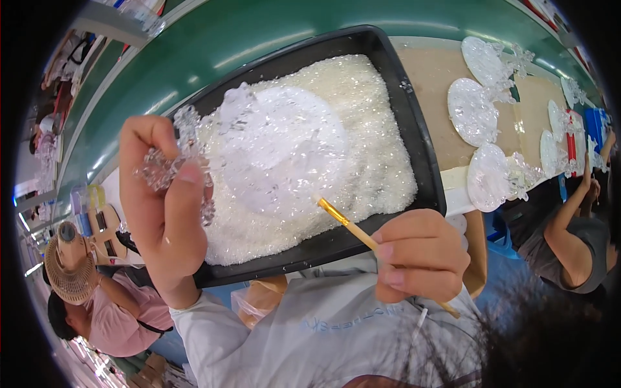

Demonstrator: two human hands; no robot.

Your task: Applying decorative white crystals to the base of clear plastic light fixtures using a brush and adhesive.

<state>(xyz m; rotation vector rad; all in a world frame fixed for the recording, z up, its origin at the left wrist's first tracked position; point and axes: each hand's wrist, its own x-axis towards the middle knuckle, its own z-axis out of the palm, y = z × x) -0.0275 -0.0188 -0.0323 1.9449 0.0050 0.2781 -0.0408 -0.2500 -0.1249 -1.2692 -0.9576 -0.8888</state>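
Green table [297,19] out front, your left hand [162,200] pinching some clear plastic [154,169], right hand [424,255] curled snug round a skinny paintbrush [354,229].

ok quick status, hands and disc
Left hand pinching clear piece; right hand holding brush, tip near disc. Disc over tray. Nothing seen between brush and disc.

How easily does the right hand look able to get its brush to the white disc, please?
Probably yes, easily: the right hand holds the brush close to the white disc with nothing visible between, while the left hand grips the clear piece, off to the left.
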